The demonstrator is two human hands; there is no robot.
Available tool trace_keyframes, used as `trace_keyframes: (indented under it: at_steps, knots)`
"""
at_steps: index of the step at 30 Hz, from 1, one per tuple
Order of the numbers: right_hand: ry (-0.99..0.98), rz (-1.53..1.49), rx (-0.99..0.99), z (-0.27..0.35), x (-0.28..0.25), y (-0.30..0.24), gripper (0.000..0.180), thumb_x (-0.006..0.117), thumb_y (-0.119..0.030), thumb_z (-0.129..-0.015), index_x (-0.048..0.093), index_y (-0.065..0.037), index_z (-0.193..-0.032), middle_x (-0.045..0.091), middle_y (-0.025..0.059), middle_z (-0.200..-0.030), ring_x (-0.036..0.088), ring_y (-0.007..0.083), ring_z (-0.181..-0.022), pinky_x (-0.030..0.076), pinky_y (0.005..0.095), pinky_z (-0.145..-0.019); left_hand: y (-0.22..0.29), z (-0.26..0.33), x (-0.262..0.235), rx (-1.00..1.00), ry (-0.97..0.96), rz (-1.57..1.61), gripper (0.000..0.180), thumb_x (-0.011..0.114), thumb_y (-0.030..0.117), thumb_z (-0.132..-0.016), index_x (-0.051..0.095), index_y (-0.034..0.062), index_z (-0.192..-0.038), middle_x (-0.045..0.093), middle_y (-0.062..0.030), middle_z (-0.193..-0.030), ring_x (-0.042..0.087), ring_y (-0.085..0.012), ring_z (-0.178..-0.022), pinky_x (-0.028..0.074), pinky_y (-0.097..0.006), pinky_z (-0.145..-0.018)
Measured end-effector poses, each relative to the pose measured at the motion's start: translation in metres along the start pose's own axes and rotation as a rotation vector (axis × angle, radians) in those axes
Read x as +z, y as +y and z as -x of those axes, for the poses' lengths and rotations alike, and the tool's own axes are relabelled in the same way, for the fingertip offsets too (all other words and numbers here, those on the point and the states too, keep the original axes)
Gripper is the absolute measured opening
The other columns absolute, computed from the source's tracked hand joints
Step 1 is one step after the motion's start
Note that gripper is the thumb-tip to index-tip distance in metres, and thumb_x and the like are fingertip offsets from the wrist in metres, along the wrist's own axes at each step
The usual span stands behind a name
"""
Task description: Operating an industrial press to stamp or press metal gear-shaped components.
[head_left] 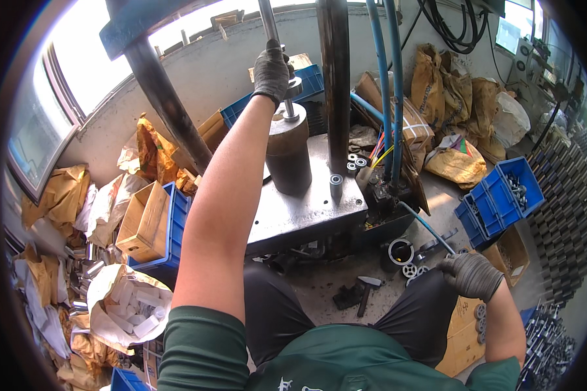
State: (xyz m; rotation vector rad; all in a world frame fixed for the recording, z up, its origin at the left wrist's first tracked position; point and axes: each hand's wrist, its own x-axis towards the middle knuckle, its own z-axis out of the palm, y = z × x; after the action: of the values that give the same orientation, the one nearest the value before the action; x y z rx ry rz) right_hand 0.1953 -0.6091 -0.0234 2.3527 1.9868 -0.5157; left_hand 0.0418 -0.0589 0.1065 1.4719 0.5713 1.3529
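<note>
My left hand [272, 73], in a grey glove, is raised and closed around an upright metal rod [268, 19]. Below it, a ring-like collar [293, 87] surrounds the rod, whose lower end meets the top of a thick dark steel cylinder [288, 153]. That cylinder stands on the steel press table [280, 218]. Low on the right, my gloved right hand [471, 275] is wrapped around the end of a slanting lever [427, 228] with a blue section. Several small metal bushings, one a short sleeve [336, 186], stand on the table's right side.
Dark press columns [333, 85] and blue hoses [386, 85] rise beyond the table. A hammer [366, 293] lies on the floor between my legs. Blue crates [502, 195] of metal parts stand right; a wooden box [143, 221] and a sack of white pieces [134, 306] sit left.
</note>
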Motion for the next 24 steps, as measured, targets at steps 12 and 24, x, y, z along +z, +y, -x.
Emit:
trace_keyframes:
  at_steps: [12, 24]
  knots:
    - [1.055, 0.090, -0.048, -0.079, -0.081, -0.002, 0.017, 0.067, -0.013, -0.098, 0.074, -0.003, -0.111, 0.073, 0.0200, -0.102, 0.073, 0.0405, -0.094, 0.057, 0.0479, -0.084, 0.006, 0.007, 0.002, -0.078, 0.004, -0.003, 0.066, 0.047, 0.069, -0.107, 0.063, 0.0056, -0.099, 0.058, -0.0034, -0.070, 0.058, -0.0174, -0.057, 0.056, -0.039, -0.055]
    - [0.897, 0.047, 0.137, -0.168, -0.163, 0.013, 0.025, 0.066, -0.026, -0.099, 0.077, -0.004, -0.105, 0.077, 0.0235, -0.103, 0.075, 0.0401, -0.100, 0.059, 0.0479, -0.092, 0.015, 0.041, -0.017, -0.081, 0.030, 0.239, 0.064, 0.054, 0.071, -0.105, 0.061, 0.0083, -0.097, 0.056, -0.0031, -0.068, 0.056, -0.0153, -0.054, 0.050, -0.033, -0.046]
